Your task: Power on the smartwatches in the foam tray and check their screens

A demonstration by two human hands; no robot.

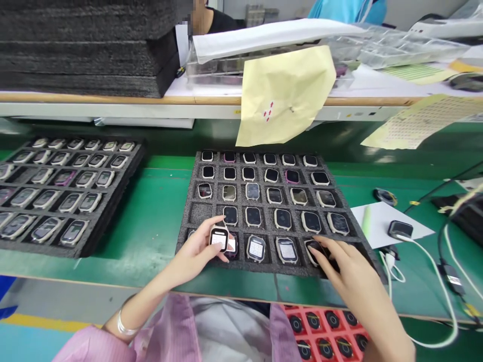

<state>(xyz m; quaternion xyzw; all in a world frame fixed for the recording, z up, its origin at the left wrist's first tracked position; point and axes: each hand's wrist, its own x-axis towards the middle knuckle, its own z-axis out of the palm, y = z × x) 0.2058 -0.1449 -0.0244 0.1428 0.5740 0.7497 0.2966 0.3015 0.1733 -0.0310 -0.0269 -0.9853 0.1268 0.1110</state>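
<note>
A dark foam tray (190, 213) on the green belt holds several small watch bodies in square pockets. My left hand (196, 251) is closed on one white watch body (219, 239) with a lit screen, held just above the tray's near-left pockets. My right hand (339, 269) rests over the near-right corner of the tray, its fingertips touching a dark watch body (313, 247) in the front row; the fingers are bent and partly cover it.
A second foam tray (94, 236) of watch bodies lies at the left. A yellow paper (283, 95) hangs from the shelf behind. A white sheet (377, 223), a charger puck (400, 230) and cables lie at the right. A red tray (324, 327) sits below the belt edge.
</note>
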